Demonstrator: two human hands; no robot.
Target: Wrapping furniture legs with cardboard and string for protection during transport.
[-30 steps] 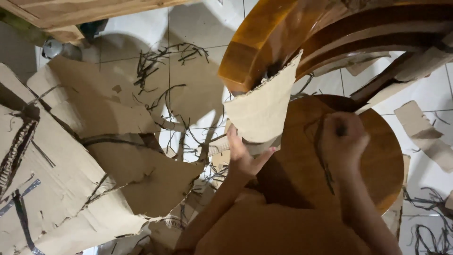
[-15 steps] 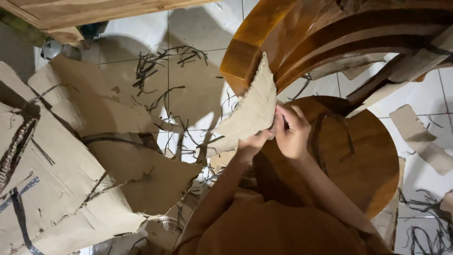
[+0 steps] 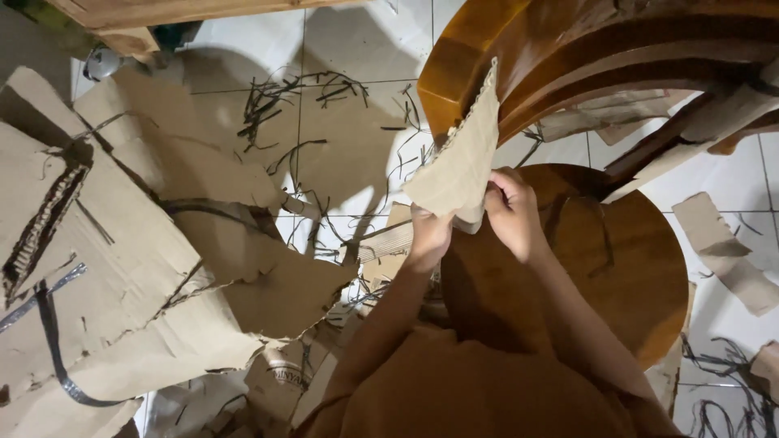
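Cardboard piece [image 3: 458,162] now more upright (slightly higher), left hand [image 3: 428,234] and right hand [image 3: 511,212] both gripping its lower edge

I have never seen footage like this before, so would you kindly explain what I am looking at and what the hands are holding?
There is no machine here: a person wears a camera on the head, so the one view looks straight down at their own arms. The left hand and the right hand both grip the lower edge of a torn, roughly triangular piece of cardboard, held up with its point away from the person. Beneath the hands is a round wooden stool, and above it a curved piece of polished wooden furniture. The white tiled floor is littered with large torn cardboard sheets, smaller scraps and thin dark strips.
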